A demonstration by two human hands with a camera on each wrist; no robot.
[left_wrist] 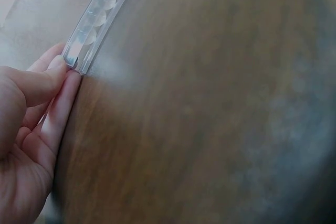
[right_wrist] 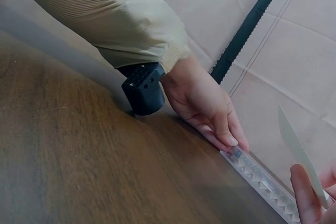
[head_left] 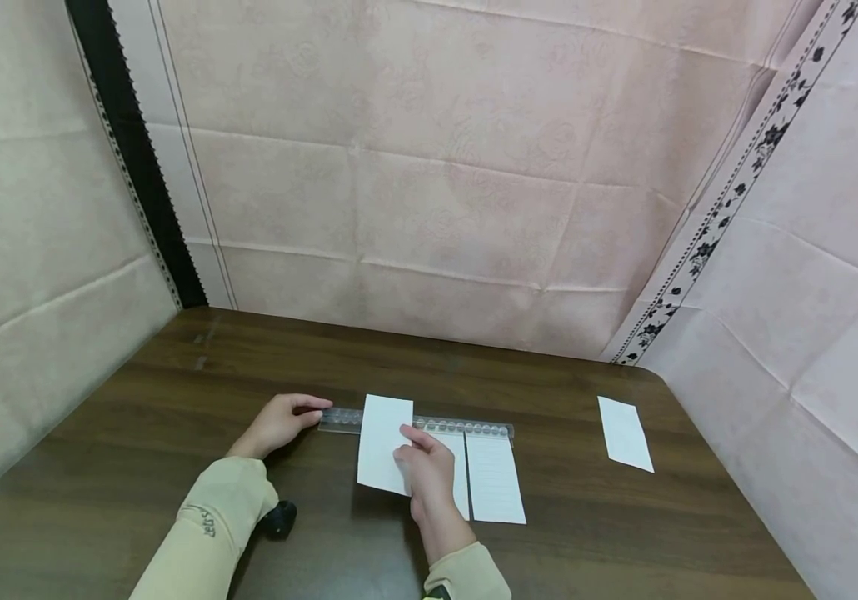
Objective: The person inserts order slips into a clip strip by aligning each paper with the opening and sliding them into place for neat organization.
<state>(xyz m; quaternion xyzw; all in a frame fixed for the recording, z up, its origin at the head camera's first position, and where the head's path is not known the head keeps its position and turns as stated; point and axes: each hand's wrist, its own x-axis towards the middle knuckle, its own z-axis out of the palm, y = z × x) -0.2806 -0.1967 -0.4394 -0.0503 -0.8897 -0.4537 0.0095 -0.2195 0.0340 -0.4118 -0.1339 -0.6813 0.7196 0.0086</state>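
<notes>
My left hand pinches the left end of a long clear plastic strip with a row of round bumps. In the left wrist view, thumb and fingers close over the end of the strip. My right hand holds a blank white card by its right edge, upright, overlapping the strip in the head view. The right wrist view shows this card nearly edge-on above the strip. Two lined white cards sit side by side along the strip's right part, one partly hidden by my right hand.
Another white card lies apart at the right of the brown wooden table. Pale cloth walls enclose the back and sides. A black wrist device is under the left sleeve.
</notes>
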